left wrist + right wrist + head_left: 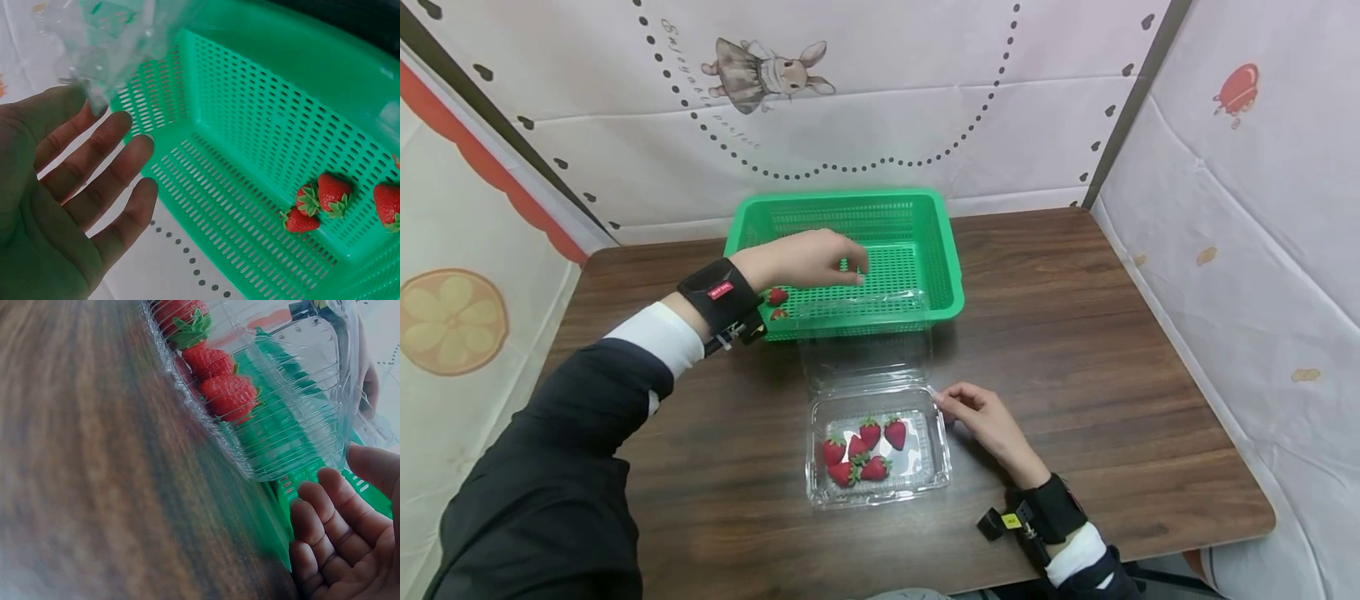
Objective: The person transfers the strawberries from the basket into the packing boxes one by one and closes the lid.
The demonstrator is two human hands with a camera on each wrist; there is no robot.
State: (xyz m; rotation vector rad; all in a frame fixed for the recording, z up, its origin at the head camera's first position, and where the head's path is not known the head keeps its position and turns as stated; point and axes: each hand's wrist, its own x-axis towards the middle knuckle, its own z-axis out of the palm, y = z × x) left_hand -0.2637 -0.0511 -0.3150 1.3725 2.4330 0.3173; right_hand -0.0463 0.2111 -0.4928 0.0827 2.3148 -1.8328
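Observation:
My left hand hovers above the green basket, palm down with loosely bent fingers and nothing in them. From the left wrist view, the basket holds several strawberries gathered toward one end. A clear plastic clamshell container lies on the table in front of the basket, its lid hinged back over the basket's near rim. Inside it are several red strawberries with green leaves. At the container's back right corner, my right hand pinches the rim between thumb and forefinger, its other fingers curled beside the wall.
The brown wooden table carries the basket at its back edge. White printed cloth hangs behind it and at both sides. Black straps with small cameras sit on both wrists.

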